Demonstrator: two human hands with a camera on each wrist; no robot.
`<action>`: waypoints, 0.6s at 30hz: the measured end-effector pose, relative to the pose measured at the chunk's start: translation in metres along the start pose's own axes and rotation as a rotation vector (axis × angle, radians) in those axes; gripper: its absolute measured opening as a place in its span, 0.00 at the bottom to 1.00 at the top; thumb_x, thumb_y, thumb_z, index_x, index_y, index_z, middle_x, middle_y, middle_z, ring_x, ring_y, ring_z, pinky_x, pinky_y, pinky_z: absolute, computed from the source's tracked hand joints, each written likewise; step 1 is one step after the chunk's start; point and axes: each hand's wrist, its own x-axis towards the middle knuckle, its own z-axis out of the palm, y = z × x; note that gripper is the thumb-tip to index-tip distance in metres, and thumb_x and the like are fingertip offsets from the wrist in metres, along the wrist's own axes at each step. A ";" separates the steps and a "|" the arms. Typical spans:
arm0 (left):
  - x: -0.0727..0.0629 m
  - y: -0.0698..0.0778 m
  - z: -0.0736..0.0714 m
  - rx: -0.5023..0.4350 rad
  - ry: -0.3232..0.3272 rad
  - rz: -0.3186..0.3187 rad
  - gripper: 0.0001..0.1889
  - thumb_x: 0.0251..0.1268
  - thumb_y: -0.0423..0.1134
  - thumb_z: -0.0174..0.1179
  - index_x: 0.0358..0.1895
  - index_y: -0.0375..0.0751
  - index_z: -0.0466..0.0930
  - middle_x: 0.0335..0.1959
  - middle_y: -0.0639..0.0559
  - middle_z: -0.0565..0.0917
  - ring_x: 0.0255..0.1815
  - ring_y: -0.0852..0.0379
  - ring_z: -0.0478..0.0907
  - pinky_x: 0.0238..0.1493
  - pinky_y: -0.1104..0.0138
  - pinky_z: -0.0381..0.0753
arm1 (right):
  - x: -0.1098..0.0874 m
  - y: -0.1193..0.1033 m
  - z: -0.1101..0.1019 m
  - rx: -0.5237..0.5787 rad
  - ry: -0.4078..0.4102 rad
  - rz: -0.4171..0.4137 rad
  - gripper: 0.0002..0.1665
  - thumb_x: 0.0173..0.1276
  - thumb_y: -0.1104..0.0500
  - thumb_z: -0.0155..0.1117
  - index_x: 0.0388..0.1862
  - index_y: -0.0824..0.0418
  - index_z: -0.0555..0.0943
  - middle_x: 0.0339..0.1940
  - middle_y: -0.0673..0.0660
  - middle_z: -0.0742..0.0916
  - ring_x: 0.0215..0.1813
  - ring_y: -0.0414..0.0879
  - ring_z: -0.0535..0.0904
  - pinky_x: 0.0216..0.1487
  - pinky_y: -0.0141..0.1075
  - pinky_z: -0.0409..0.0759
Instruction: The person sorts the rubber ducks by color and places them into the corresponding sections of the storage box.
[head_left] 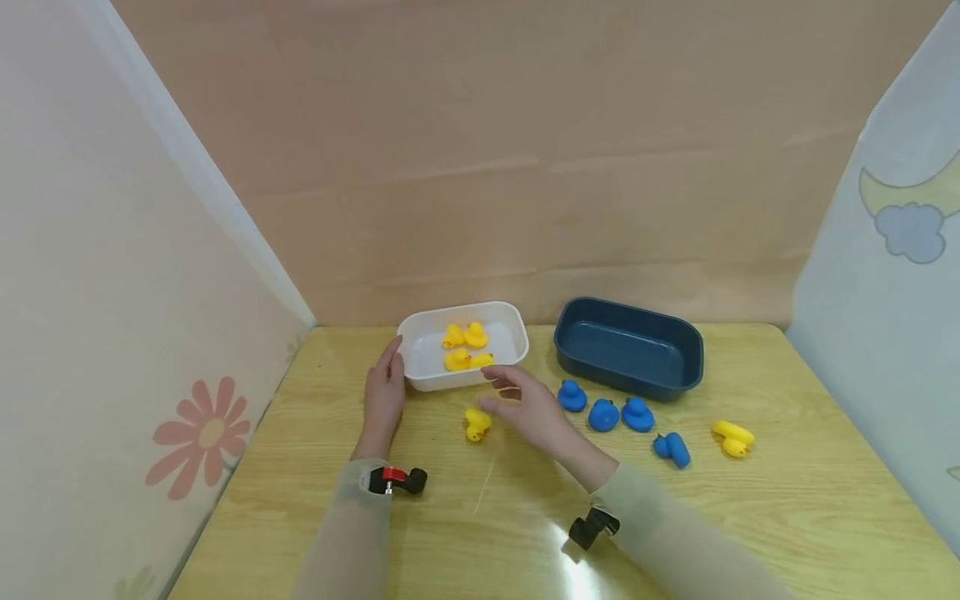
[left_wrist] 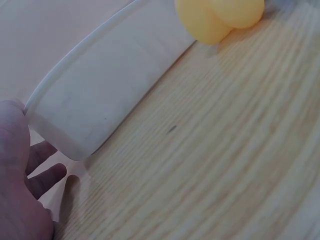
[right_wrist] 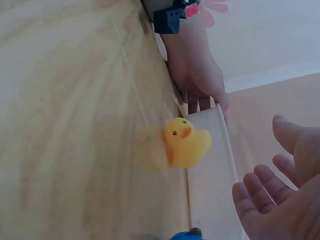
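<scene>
My left hand (head_left: 386,390) rests against the left end of a white bin (head_left: 431,382), its fingers along the outside wall. In the left wrist view, the thumb side of that hand (left_wrist: 17,165) meets the rim. Several yellow rubber ducks (head_left: 457,359) lie inside the bin. My right hand (head_left: 531,407) hovers near the bin's front right side, fingers spread and holding nothing. Just left of it, a yellow rubber duck (head_left: 477,424) lies on the table in front of the bin. In the right wrist view this duck (right_wrist: 186,144) is apart from the hand (right_wrist: 280,185).
A dark blue bin (head_left: 630,379) stands to the right of the white one. Several blue rubber ducks (head_left: 603,415) lie in front of it on the wooden table (head_left: 465,533). Another yellow duck (head_left: 733,438) lies farther right. A paper-covered wall (head_left: 525,183) rises behind.
</scene>
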 end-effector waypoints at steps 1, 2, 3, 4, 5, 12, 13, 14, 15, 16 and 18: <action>0.000 0.000 0.000 0.001 0.001 0.002 0.27 0.94 0.53 0.40 0.86 0.56 0.69 0.85 0.49 0.69 0.88 0.45 0.61 0.90 0.50 0.37 | -0.003 0.000 0.001 0.011 -0.006 0.010 0.30 0.76 0.57 0.78 0.74 0.56 0.83 0.70 0.57 0.85 0.71 0.58 0.81 0.75 0.53 0.79; 0.000 0.001 0.000 0.001 0.001 0.004 0.27 0.94 0.53 0.40 0.86 0.56 0.69 0.85 0.49 0.69 0.88 0.45 0.61 0.90 0.50 0.37 | -0.005 0.001 0.003 0.019 -0.004 0.016 0.30 0.76 0.57 0.79 0.74 0.55 0.83 0.70 0.55 0.85 0.72 0.57 0.80 0.75 0.52 0.79; 0.000 0.001 0.000 0.002 0.001 0.006 0.27 0.94 0.53 0.40 0.87 0.56 0.68 0.85 0.49 0.69 0.88 0.45 0.61 0.90 0.50 0.37 | -0.008 0.001 0.004 0.022 0.003 0.011 0.29 0.76 0.57 0.79 0.73 0.55 0.84 0.70 0.55 0.85 0.72 0.57 0.80 0.75 0.53 0.79; 0.001 0.002 0.000 0.003 0.000 0.009 0.27 0.94 0.53 0.40 0.87 0.56 0.68 0.86 0.50 0.69 0.88 0.46 0.60 0.90 0.50 0.37 | -0.010 0.002 0.005 0.035 0.005 0.009 0.29 0.75 0.58 0.79 0.73 0.55 0.84 0.70 0.56 0.85 0.72 0.57 0.80 0.76 0.53 0.78; 0.001 0.002 0.000 0.001 0.003 0.017 0.27 0.95 0.53 0.40 0.87 0.55 0.68 0.86 0.50 0.69 0.88 0.46 0.60 0.90 0.50 0.37 | -0.012 0.002 0.007 0.046 0.006 0.008 0.29 0.75 0.59 0.79 0.72 0.55 0.84 0.70 0.56 0.85 0.72 0.57 0.79 0.76 0.53 0.77; 0.004 0.006 -0.002 -0.005 0.019 0.025 0.27 0.94 0.53 0.40 0.87 0.56 0.68 0.86 0.50 0.69 0.88 0.45 0.60 0.90 0.50 0.36 | -0.021 0.009 0.018 -0.020 -0.027 -0.038 0.31 0.74 0.57 0.80 0.74 0.54 0.82 0.73 0.53 0.83 0.75 0.56 0.77 0.78 0.54 0.75; 0.003 0.006 -0.002 0.002 0.013 0.019 0.27 0.95 0.53 0.40 0.87 0.56 0.68 0.86 0.49 0.68 0.88 0.45 0.60 0.90 0.50 0.36 | -0.022 0.011 0.019 -0.033 -0.039 -0.043 0.33 0.74 0.57 0.80 0.75 0.55 0.82 0.75 0.54 0.82 0.76 0.57 0.77 0.78 0.55 0.75; 0.003 0.005 -0.002 0.008 0.008 0.013 0.28 0.95 0.54 0.39 0.87 0.56 0.67 0.86 0.49 0.68 0.88 0.45 0.59 0.90 0.51 0.36 | -0.023 0.013 0.021 -0.048 -0.049 -0.048 0.34 0.74 0.57 0.80 0.76 0.56 0.81 0.76 0.54 0.81 0.77 0.57 0.76 0.78 0.56 0.74; 0.002 0.005 -0.002 0.014 0.001 0.008 0.28 0.95 0.54 0.39 0.87 0.55 0.67 0.86 0.49 0.68 0.88 0.45 0.59 0.90 0.51 0.36 | -0.025 0.015 0.022 -0.061 -0.059 -0.049 0.35 0.74 0.57 0.80 0.77 0.56 0.80 0.78 0.54 0.80 0.78 0.57 0.75 0.79 0.57 0.73; 0.002 0.004 -0.002 0.017 -0.003 0.001 0.28 0.95 0.54 0.39 0.87 0.56 0.67 0.86 0.49 0.68 0.88 0.46 0.59 0.90 0.51 0.35 | -0.027 0.016 0.022 -0.068 -0.068 -0.050 0.36 0.74 0.57 0.81 0.78 0.56 0.80 0.79 0.55 0.78 0.79 0.57 0.74 0.79 0.57 0.72; 0.002 0.003 -0.002 0.021 -0.013 -0.001 0.28 0.95 0.54 0.39 0.88 0.55 0.66 0.87 0.49 0.67 0.89 0.46 0.59 0.90 0.51 0.35 | -0.029 0.020 0.023 -0.091 -0.079 -0.055 0.38 0.73 0.57 0.81 0.79 0.57 0.79 0.82 0.56 0.76 0.81 0.59 0.71 0.80 0.60 0.70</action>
